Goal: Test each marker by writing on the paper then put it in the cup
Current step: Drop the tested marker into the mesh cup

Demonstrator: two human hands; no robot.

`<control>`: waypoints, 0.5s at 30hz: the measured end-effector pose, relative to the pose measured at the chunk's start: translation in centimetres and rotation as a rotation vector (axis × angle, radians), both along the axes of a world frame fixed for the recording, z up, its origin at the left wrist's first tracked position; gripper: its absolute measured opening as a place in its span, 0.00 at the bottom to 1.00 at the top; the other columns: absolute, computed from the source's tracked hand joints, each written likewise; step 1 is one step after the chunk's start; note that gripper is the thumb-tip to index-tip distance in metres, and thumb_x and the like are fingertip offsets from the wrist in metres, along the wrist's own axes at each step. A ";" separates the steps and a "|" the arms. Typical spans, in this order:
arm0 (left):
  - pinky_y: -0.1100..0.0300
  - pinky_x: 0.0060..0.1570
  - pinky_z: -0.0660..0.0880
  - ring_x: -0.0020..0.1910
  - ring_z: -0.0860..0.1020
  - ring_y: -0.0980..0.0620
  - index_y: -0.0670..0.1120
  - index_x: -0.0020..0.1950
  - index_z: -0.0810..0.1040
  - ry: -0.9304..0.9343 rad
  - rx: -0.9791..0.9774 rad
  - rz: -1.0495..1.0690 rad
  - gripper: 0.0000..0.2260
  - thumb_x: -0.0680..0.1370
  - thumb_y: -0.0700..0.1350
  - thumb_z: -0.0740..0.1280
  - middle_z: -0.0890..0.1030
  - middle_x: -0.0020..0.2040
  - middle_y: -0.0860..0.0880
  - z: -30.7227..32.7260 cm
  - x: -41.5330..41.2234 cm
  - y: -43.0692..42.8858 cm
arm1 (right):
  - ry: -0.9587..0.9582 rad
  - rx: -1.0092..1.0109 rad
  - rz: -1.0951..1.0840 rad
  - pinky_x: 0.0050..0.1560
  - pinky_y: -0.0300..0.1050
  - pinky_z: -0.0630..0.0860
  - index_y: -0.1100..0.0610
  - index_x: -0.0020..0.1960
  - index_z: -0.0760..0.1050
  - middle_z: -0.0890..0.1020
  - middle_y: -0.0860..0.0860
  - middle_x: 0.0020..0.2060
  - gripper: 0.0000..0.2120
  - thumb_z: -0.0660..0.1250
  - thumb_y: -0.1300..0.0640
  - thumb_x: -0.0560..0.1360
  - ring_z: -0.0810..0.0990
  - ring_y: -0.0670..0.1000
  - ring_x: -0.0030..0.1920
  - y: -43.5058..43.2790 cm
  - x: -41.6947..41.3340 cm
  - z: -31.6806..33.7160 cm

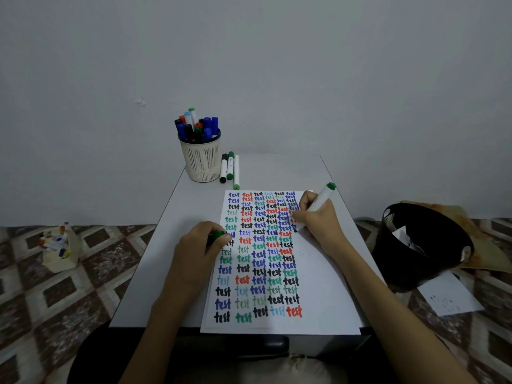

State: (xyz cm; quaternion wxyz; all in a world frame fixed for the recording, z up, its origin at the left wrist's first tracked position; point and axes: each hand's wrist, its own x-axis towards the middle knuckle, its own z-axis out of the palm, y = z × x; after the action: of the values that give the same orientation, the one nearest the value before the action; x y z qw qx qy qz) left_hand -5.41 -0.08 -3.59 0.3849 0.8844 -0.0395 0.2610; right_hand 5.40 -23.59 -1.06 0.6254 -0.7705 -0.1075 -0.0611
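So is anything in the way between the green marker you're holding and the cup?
Nothing stands between them. From the right hand, the green marker would cross only paper and table to the cup. Three loose markers lie flat just right of the cup, and the cup is already crowded. The left hand holds its cap.

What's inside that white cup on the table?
The cup holds many markers standing upright, with blue, black, red, green and light-blue caps poking out. Its wall hides their lower ends, so the bottom cannot be seen.

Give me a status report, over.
Right hand grips white green-ended marker, tip on white paper. Left hand holds green cap. Three markers lie beside beige slotted cup.
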 end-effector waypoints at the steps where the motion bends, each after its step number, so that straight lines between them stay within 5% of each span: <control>1: 0.58 0.39 0.77 0.40 0.78 0.59 0.48 0.44 0.76 -0.003 0.004 0.004 0.06 0.77 0.49 0.66 0.79 0.41 0.54 0.0 0.0 0.0 | 0.004 0.025 -0.007 0.32 0.41 0.71 0.58 0.32 0.64 0.68 0.53 0.27 0.17 0.68 0.75 0.66 0.70 0.51 0.31 -0.1 0.0 0.0; 8: 0.57 0.40 0.77 0.40 0.78 0.58 0.47 0.45 0.76 0.019 0.012 0.013 0.06 0.77 0.50 0.66 0.79 0.42 0.54 -0.1 0.1 0.0 | -0.033 0.021 -0.020 0.35 0.45 0.72 0.58 0.32 0.64 0.68 0.53 0.28 0.16 0.67 0.75 0.67 0.69 0.51 0.30 0.0 0.0 -0.2; 15: 0.57 0.39 0.78 0.40 0.78 0.58 0.47 0.45 0.76 0.022 0.009 0.010 0.07 0.77 0.50 0.66 0.79 0.42 0.54 -0.1 0.1 0.1 | -0.026 0.009 -0.002 0.30 0.38 0.70 0.59 0.32 0.64 0.68 0.54 0.28 0.16 0.67 0.75 0.67 0.69 0.47 0.29 -0.1 -0.1 -0.1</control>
State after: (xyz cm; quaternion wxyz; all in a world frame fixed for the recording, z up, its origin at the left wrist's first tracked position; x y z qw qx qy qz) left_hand -5.35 -0.02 -3.65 0.3802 0.8890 -0.0320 0.2530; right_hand 5.33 -23.69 -1.14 0.6273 -0.7669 -0.1146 -0.0723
